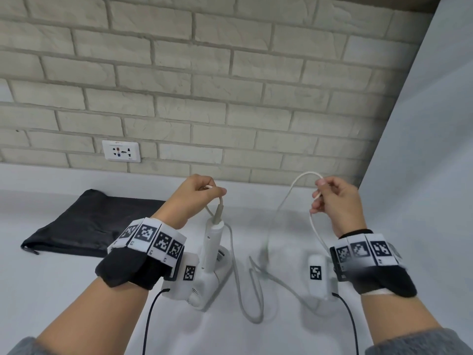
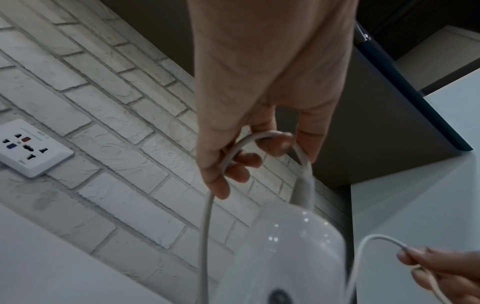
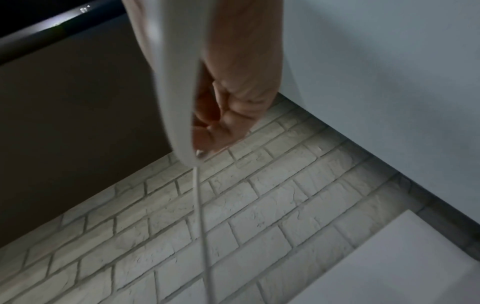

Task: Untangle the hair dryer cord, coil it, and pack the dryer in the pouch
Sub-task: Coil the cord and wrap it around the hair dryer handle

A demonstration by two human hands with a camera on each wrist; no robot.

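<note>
left hand (image 1: 194, 198), frame centre: fingers curled round thin white cord (image 1: 236, 272) just above upright white plastic hair dryer (image 1: 212, 252). right hand (image 1: 337, 201), centre right: pinching cord loop. flat black fabric pouch (image 1: 87, 224) lying lower left on white counter (image 1: 51, 290).

head view: the stretch of cord (image 1: 266, 248) hanging between the two hands is smeared by motion; where its strands cross cannot be told. the plug end cannot be told. the dryer's (image 1: 212, 254) barrel below the left hand (image 1: 190, 198) is partly hidden behind the wrist camera. left wrist view: dryer body blurred and cut by the bottom edge. right wrist view: a blurred loop of cord covers the right hand's (image 3: 233, 98) fingers; the grip there cannot be told.
</note>
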